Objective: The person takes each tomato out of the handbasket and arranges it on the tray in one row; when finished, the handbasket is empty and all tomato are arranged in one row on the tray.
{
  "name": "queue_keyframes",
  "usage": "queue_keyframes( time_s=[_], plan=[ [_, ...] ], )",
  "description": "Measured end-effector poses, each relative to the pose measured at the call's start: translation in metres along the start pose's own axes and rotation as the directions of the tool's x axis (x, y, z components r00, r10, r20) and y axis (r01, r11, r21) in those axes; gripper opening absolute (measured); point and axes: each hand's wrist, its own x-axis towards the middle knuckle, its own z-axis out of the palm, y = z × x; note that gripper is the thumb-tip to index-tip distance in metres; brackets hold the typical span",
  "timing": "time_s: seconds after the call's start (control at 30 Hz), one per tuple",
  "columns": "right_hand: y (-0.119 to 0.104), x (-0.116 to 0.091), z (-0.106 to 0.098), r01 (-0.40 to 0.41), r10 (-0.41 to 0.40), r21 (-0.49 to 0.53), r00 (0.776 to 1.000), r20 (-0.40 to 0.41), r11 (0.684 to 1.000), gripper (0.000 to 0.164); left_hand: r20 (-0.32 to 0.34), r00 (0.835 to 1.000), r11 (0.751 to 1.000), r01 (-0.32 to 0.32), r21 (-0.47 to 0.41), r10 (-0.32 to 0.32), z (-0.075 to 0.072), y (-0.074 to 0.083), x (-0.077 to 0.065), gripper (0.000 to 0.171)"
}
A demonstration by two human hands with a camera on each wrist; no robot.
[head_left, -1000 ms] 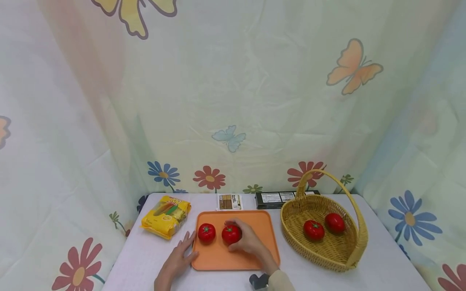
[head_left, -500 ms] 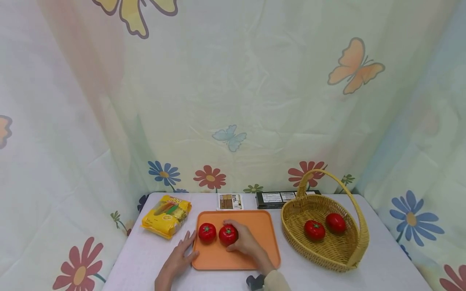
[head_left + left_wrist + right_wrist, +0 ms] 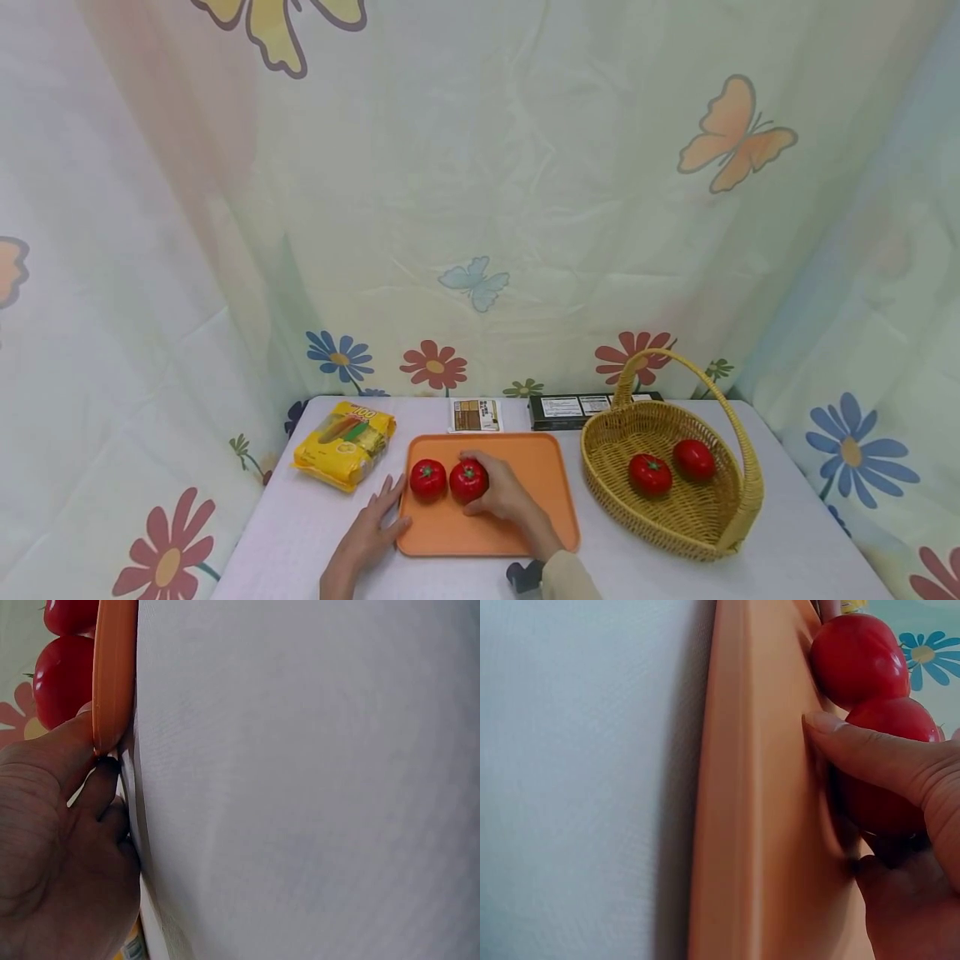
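On the orange tray (image 3: 525,533), two glossy red tomatoes with green stems sit side by side. My right hand (image 3: 504,492) holds the right tomato (image 3: 467,481), thumb on the near side and fingers round the far side. The left tomato (image 3: 427,480) is right up against it; the right wrist view shows this left tomato (image 3: 859,660) touching the held one. My left hand (image 3: 369,533) rests at the tray's left edge, fingers spread and mostly straight. In the left wrist view, fingertips of that hand (image 3: 60,847) touch the tray rim (image 3: 112,675).
A wicker basket (image 3: 622,521) with a tall handle stands at the right, with two more tomatoes (image 3: 650,475) inside. A yellow food packet (image 3: 345,446) lies at the left. Behind the tray are a small printed packet (image 3: 476,415) and a long black box (image 3: 562,411).
My right hand has slid its tomato left across the tray until it stands against the left one. The left hand stays at the tray's edge.
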Motion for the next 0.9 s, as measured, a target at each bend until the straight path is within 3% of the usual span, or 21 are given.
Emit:
queue_keyframes(
  time_s=[0.57,0.9],
  plan=[
    [-0.0014,0.0006,-0.0029,0.020,-0.020,0.013,0.998,0.061,1.000,0.084,0.001,1.000,1.000,-0.013,0.005,0.013,-0.0016,-0.0001,-0.0005,0.076],
    [-0.0033,-0.0009,-0.0038,0.008,-0.009,0.018,0.999,0.051,1.000,0.081,0.007,1.000,1.000,-0.003,0.006,0.003,-0.0016,0.0010,-0.0024,0.076]
  ],
)
